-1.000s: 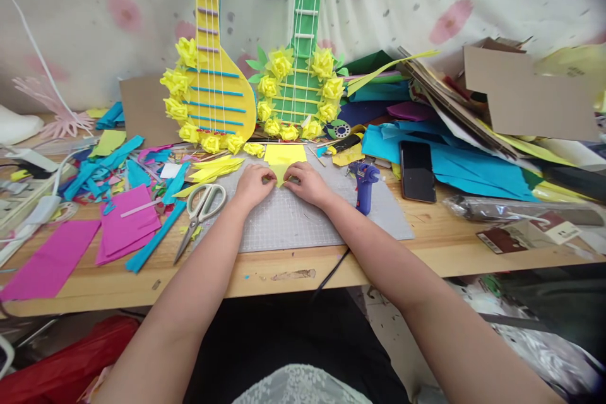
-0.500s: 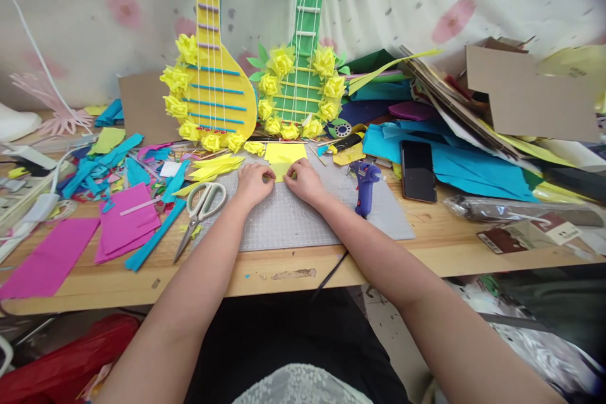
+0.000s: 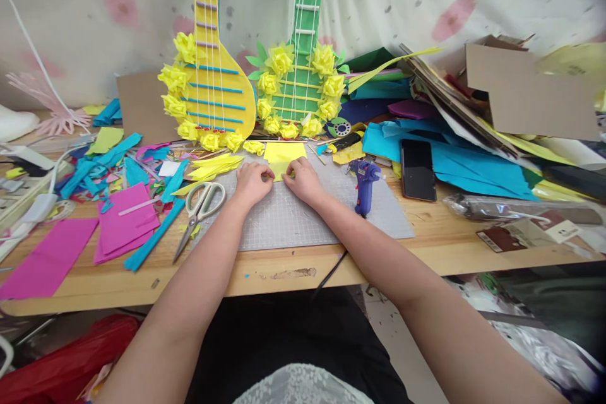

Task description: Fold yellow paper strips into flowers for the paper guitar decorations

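Observation:
Both hands work over a grey cutting mat. My left hand is closed, thumb and fingers pinched at the left edge of a small yellow paper piece. On its right edge my right hand pinches the same piece. Just behind lies a flat yellow sheet. Left of my left hand are a fan of yellow paper strips and scissors with pale handles. A blue glue gun stands on the mat, right of my right hand.
A yellow paper guitar and a green one, trimmed with yellow paper flowers, lean at the back. Magenta paper and blue scraps cover the left. On the right are a phone, blue paper and stacked cardboard.
The view has shifted very slightly. Both hands keep their pinch on the yellow paper, with hardly any visible movement.

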### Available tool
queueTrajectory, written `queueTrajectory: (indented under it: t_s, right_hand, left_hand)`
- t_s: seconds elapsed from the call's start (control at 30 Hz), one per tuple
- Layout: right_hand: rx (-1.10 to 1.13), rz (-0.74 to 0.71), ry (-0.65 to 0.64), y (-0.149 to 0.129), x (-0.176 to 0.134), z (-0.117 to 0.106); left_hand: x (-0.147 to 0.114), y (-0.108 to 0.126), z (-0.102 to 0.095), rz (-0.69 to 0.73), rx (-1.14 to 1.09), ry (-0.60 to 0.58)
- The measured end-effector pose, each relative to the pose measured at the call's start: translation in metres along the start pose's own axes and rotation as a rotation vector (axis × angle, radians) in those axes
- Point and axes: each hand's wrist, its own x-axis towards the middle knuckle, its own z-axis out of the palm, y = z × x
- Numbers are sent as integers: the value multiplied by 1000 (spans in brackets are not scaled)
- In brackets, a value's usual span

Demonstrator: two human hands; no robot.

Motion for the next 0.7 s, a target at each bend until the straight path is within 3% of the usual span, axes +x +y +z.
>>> queueTrajectory:
  t_s: [0.3,0.7]
  right_hand:
    - [-21,-12,-7,1,0,1]
    - [-158,-76,5,-8,-7,-3]
  left_hand:
    - [0,6,2,-55,16,48]
    - [2,11,7,-86,-4,14]
